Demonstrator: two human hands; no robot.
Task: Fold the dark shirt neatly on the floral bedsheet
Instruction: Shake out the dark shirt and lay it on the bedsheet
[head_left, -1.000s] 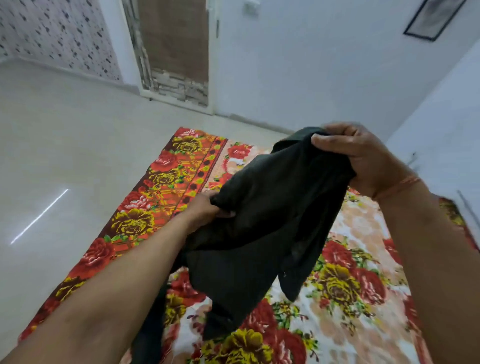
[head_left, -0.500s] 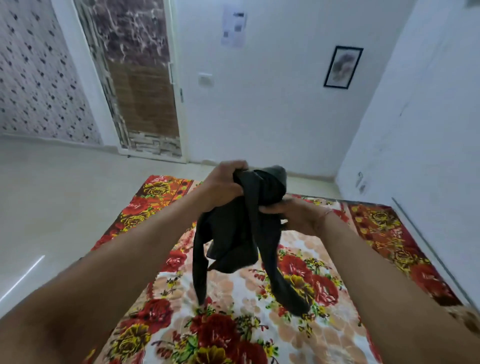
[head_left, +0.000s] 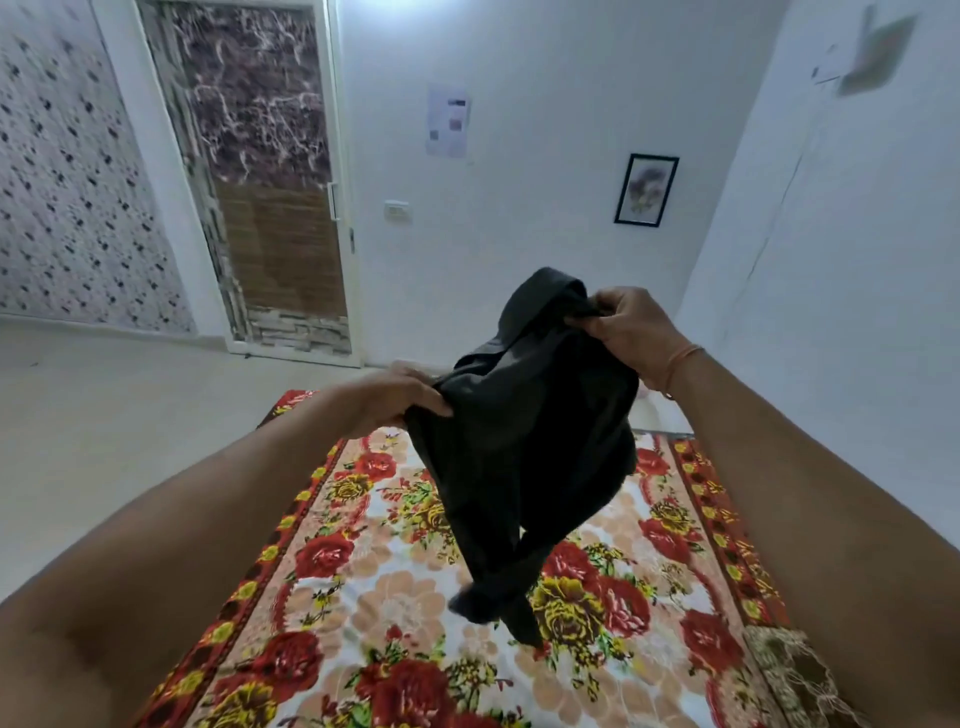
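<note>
I see both of the person's arms stretched out over the floral bedsheet (head_left: 395, 597), with the dark shirt (head_left: 524, 457) held up in the air between the 2 hands. The left hand (head_left: 387, 397) grips the shirt's left edge, with the thumb laid along the fabric and the fingers curled behind it. The right hand (head_left: 631, 332) is higher and farther out. It pinches a bunched part near the top of the shirt, fingers curled tight round the cloth, and an orange thread (head_left: 680, 364) circles that wrist.

The shirt hangs crumpled rather than flat. Its upper part humps up just left of the right hand, and its lower end narrows into dangling strips low over the middle of the bedsheet. From this angle I cannot tell whether their tips touch it.

The bedsheet, covered in red and yellow flowers with a dark patterned border, lies spread on the pale floor (head_left: 104, 415). A brown lacy cloth (head_left: 800, 670) sits at its near right corner.

On the far wall, a door (head_left: 265, 208) with a marbled upper panel stands at the left, with a switch (head_left: 397, 210) just to its right. A paper sheet (head_left: 448, 120) hangs above the switch, and a framed picture (head_left: 645, 189) hangs farther right. The left wall (head_left: 67, 182) is speckled with dark marks.
</note>
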